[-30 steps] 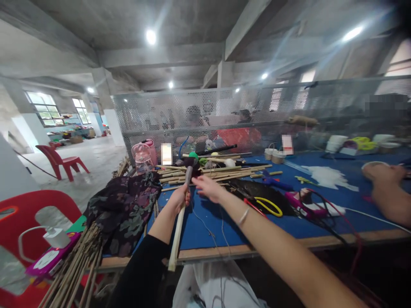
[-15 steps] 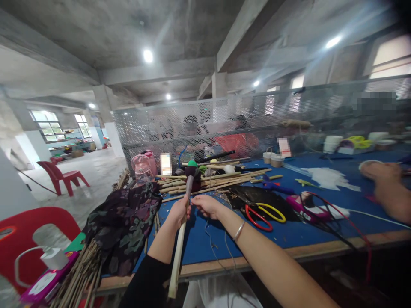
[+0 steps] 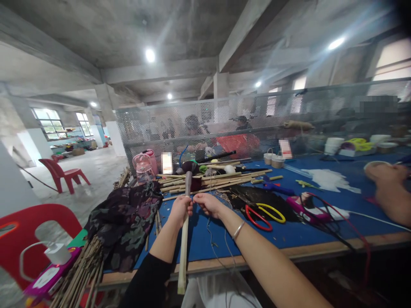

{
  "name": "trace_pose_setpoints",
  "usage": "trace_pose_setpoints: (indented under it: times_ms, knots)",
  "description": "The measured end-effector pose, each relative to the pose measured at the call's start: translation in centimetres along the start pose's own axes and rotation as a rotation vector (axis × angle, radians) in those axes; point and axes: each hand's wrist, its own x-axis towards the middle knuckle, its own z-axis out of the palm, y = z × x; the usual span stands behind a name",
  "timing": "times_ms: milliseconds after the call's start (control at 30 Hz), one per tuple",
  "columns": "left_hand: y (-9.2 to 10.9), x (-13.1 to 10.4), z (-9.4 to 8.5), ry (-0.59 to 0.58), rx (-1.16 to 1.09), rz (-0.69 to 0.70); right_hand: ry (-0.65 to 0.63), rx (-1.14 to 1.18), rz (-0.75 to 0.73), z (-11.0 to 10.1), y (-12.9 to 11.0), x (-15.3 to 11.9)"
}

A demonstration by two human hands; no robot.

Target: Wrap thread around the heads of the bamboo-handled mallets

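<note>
Both hands are working close together on a grey-wrapped wooden stick (image 3: 183, 252) over the blue table (image 3: 199, 250).
Stick is jutting past near edge, grey wrap (image 3: 188, 182) pointing far; left hand (image 3: 180, 210) is clamping around it below the wrap; right hand (image 3: 210, 204), just beside, is pinching fingertips together, apparently on grey thread (image 3: 214, 245) trailing nearward. Doing this well probably means bracing the stick steady, holding the thread taut, slack clear of the scissors (image 3: 251, 221) at right. Containers: pink see-through container (image 3: 143, 169) is standing far left, contents unclear; white tray (image 3: 349, 152), far right, is holding something yellow (image 3: 358, 143); two small tubs (image 3: 278, 161) are sitting far, right of centre, contents hidden.
</note>
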Motion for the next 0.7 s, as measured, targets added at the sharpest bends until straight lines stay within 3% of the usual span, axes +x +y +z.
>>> trace_pose_setpoints:
  times_ms: [200,300,400,500,600,700]
  knots:
    - [0.4,-0.2,0.2,0.012,-0.110,-0.092,0.025,-0.071,-0.064,-0.1,0.3,0.1]
    - [0.2,-0.1,0.2,0.042,-0.055,-0.058,0.037,-0.123,-0.115,-0.4,0.7,0.7]
    - [-0.1,0.0,0.2,0.067,0.022,-0.020,0.188,-0.101,-0.150,-0.7,1.0,1.4]
    - [-0.3,0.1,0.2,0.090,0.084,-0.005,0.330,0.064,-0.185,-0.5,1.0,1.9]
    - [-0.6,0.2,0.3,0.085,0.149,0.006,0.210,0.252,-0.171,0.5,0.8,1.9]
    - [-0.9,0.3,0.2,0.074,0.196,0.022,0.077,0.242,-0.137,1.5,0.8,1.6]
